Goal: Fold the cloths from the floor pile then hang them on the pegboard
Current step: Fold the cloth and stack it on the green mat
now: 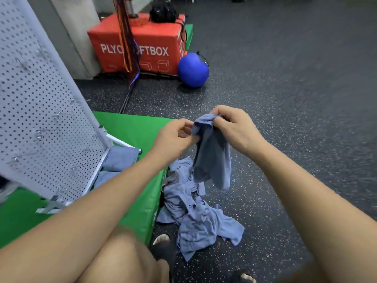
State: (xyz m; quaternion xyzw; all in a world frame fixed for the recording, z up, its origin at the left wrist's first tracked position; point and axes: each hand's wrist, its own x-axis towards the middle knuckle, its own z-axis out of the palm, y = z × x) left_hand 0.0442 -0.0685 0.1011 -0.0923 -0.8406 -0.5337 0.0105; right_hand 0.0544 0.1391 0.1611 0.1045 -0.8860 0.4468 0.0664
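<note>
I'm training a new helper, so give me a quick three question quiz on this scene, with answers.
1. True or false: only the right hand holds the lifted cloth.
2. The cloth pile lies: A on the green mat; B on the dark floor beside it; C on the person's lap.
3. Fill in: the ball by the red box is ___.
Key: 1 false, the left hand pinches it too; 2 B; 3 blue.

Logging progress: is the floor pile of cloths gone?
No, a heap of crumpled blue cloths lies on the dark floor beside the green mat.
</note>
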